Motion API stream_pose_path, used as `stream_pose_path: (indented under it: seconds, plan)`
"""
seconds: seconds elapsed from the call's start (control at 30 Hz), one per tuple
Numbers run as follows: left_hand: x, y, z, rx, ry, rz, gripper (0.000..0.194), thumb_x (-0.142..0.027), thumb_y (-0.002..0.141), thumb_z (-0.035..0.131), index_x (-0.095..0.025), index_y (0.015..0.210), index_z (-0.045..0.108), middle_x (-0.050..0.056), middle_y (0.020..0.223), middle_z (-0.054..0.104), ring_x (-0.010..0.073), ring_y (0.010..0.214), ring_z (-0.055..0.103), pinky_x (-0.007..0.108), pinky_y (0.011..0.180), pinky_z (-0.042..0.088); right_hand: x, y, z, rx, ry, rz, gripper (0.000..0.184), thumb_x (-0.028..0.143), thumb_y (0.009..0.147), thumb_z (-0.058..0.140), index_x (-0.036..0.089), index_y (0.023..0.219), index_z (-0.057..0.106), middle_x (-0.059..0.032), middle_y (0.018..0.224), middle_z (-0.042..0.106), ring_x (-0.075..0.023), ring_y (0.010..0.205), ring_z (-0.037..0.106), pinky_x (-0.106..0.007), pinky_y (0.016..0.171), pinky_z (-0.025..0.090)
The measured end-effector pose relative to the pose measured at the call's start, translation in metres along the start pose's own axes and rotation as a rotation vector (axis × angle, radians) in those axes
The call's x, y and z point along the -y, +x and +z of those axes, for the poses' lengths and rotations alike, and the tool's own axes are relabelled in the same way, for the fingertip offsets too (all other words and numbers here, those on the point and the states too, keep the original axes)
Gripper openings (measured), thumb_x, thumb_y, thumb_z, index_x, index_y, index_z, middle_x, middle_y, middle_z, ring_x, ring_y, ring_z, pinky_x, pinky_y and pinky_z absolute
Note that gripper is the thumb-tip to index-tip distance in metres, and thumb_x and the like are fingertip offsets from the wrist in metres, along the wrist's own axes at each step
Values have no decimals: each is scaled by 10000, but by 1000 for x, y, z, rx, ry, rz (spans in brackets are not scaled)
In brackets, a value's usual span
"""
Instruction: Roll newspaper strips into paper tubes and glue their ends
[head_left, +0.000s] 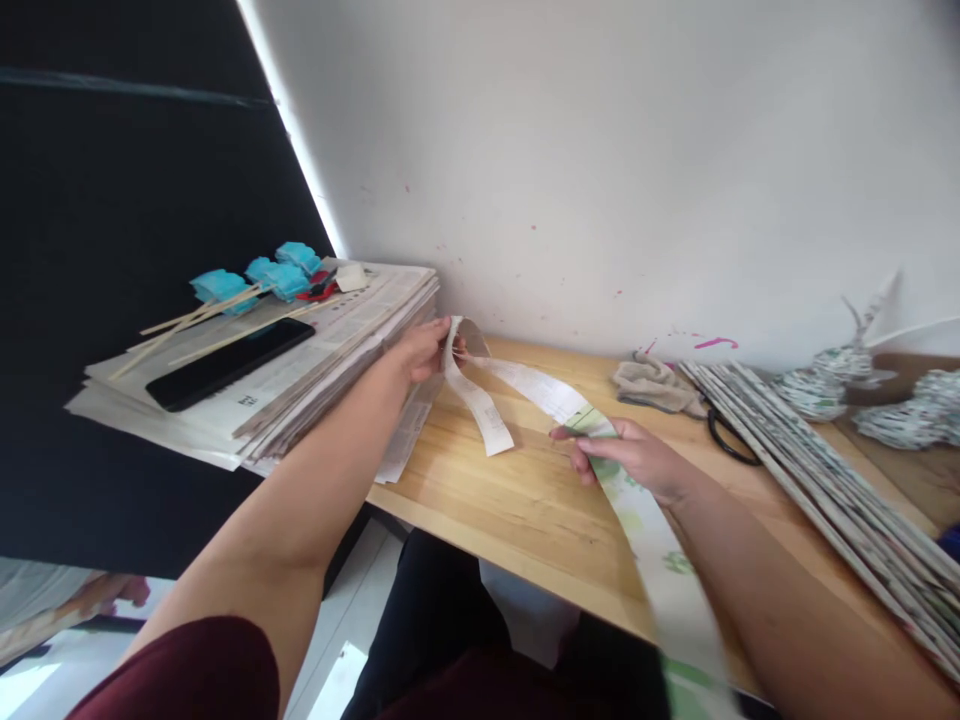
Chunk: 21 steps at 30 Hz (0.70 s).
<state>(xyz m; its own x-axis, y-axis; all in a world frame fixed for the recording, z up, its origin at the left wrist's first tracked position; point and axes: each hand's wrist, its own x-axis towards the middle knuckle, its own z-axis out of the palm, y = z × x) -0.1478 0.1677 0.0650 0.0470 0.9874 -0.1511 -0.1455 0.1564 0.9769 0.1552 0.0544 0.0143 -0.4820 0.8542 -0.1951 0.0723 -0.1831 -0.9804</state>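
Beside the stack of newspapers, my left hand (427, 348) pinches white paper strips. One narrow paper strip (480, 408) curls over its fingers and hangs down to the tabletop with its end free. A long printed paper strip (671, 570), white with green patches, runs from the left hand across to my right hand (619, 450) and on past the table's front edge. My right hand grips this strip between thumb and fingers above the wooden table (517, 520). Whether the two strips are one piece hidden behind the left fingers, I cannot tell.
On the newspaper stack (337, 370) lie a black phone (229, 365), thin wooden sticks (180, 328) and blue crumpled pieces (223, 286). To the right are a grey cloth glove (656, 385), a black scissor-like handle (727, 440), rolled paper sticks (817, 490) and paper bundles (814, 390).
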Motion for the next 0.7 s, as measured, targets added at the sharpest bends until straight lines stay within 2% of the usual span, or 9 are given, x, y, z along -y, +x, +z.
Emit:
stream_pose_path:
  seconds: [0.07,0.1,0.17,0.23,0.3,0.4,0.47,0.57,0.7]
  plan:
    - [2,5,0,-79,87,37,200,-301,952,448,-184,804,514,8,589,595,135,469,580,251,488,492,1,-6,2,216,89,80,365,333,825,644,145,1137,655,-19,726,650,-138,588,622,-269,580,463]
    - [4,8,-1,-104,122,56,198,-300,950,456,-183,807,527,5,585,596,124,455,568,238,484,484,1,-9,3,273,108,107,404,342,826,652,151,1183,636,-22,729,653,-140,584,624,-269,574,460]
    - [9,15,-3,-123,185,70,188,-288,935,488,-177,802,559,4,578,603,116,437,556,230,488,480,1,-12,5,303,141,118,488,331,821,660,167,1274,580,-20,709,652,-145,571,620,-268,561,448]
    - [15,21,-6,-127,274,48,166,-255,903,536,-166,775,590,17,566,617,133,431,569,244,490,482,3,-14,5,237,197,52,555,308,810,654,186,1336,526,-2,663,624,-142,548,590,-269,552,430]
    - [20,24,-9,-123,373,1,146,-207,855,589,-153,721,605,33,533,618,156,413,572,258,477,475,8,-14,0,91,258,-52,552,304,802,624,210,1336,521,18,635,567,-138,536,542,-275,547,411]
    - [20,26,-11,-108,486,-43,137,-167,806,627,-145,672,610,51,526,626,167,403,566,263,463,462,16,-10,-10,-166,320,-196,431,315,812,555,283,1241,577,27,646,473,-134,549,475,-278,554,396]
    - [16,27,-11,-105,538,-23,99,-174,812,611,-154,716,629,43,562,643,156,421,567,252,473,459,18,-7,-15,-270,364,-252,358,297,812,532,312,1163,602,27,649,440,-131,552,451,-276,566,397]
    - [12,29,-12,-123,630,33,59,-180,807,599,-184,805,658,18,604,654,148,481,582,238,520,465,16,-4,-13,-274,411,-210,290,273,791,554,280,1074,619,24,642,458,-130,546,458,-277,563,404]
    - [20,27,-22,-185,824,66,121,-79,670,677,-192,675,634,24,606,641,204,705,651,247,664,477,7,-4,0,-108,404,-77,379,264,789,618,230,1166,603,20,651,550,-127,545,524,-256,528,411]
